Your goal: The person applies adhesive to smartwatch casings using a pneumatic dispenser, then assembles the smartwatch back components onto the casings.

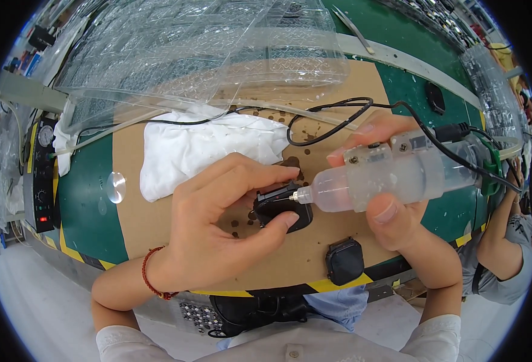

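Between the thumb and fingers of my left hand [218, 217] is a small black square casing [283, 212], gripped by its edges just above brown cardboard [302, 259]. My right hand [395, 220] is wrapped round a clear dispensing syringe [386, 178] that lies nearly level. Its thin needle points left and meets the casing's upper part; whether it touches cannot be made out. A green fitting with a hose caps the syringe's far right end, and a black cable runs to it. Nearer me, a second black casing [345, 261] rests by the cardboard's front edge.
A folded white cloth [209, 151] lies beyond my left hand. Clear plastic trays [218, 54] are stacked at the back. A black dispenser box [40, 175] with a gauge stands left. Tweezers [353, 30] and another black piece [435, 98] lie far right. Another person [507, 247] sits at right.
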The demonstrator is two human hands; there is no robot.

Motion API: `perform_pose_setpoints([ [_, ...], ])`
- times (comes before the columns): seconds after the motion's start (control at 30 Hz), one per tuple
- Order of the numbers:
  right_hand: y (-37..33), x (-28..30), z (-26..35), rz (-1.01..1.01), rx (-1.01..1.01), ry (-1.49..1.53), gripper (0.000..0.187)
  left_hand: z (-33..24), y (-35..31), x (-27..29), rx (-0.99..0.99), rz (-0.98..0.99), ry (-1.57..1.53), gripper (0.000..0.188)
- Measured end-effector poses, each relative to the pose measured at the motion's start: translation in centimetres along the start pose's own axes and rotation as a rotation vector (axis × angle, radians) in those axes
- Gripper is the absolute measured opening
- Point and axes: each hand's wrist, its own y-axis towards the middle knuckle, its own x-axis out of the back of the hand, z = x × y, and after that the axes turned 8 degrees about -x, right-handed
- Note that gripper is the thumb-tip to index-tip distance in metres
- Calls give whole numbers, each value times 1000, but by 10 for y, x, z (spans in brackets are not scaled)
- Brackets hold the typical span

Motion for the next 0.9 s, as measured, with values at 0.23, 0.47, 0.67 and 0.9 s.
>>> perform_pose_setpoints([
  [0.23,-1,-3,3,-44,3,28,65,-5,2,3,12,49,38,32],
  [0.47,-2,-5,7,-155,-166,87,63,-4,4,1,-39,21,-35,27],
  [0.67,-3,-6,7,-179,-172,91,63,-8,-1,2,91,35,-170,27],
  [0.9,-2,-7,8,-180,-185,83,65,-10,-2,3,131,12,-213,29],
])
